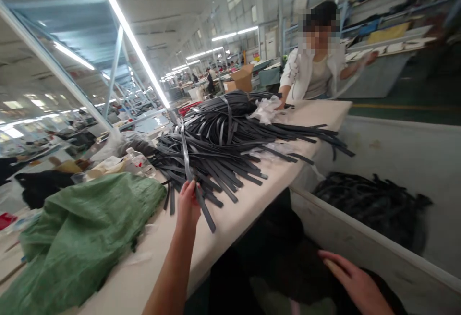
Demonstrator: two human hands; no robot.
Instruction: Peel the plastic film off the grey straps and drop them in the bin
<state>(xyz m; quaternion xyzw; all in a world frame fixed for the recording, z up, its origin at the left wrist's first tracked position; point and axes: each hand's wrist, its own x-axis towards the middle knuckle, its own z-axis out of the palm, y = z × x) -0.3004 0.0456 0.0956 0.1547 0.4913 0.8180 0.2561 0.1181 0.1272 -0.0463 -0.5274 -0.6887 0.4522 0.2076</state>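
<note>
1. Broadly, a long cream-covered worktable slants from seven o'clock towards two.
2. On it, a large heap of flat dark-grey strips spreads from twelve to two o'clock of the left hand.
3. One narrow, glossy dark-grey strip appears to run from the heap into that hand, its free end at five o'clock.
4. The left hand pinches it; the step looks like separating one strip, calling for a steady, untangled pull.
5. The right hand, at four o'clock, extends its fingers over darkness; I cannot tell whether it grips anything.
</note>
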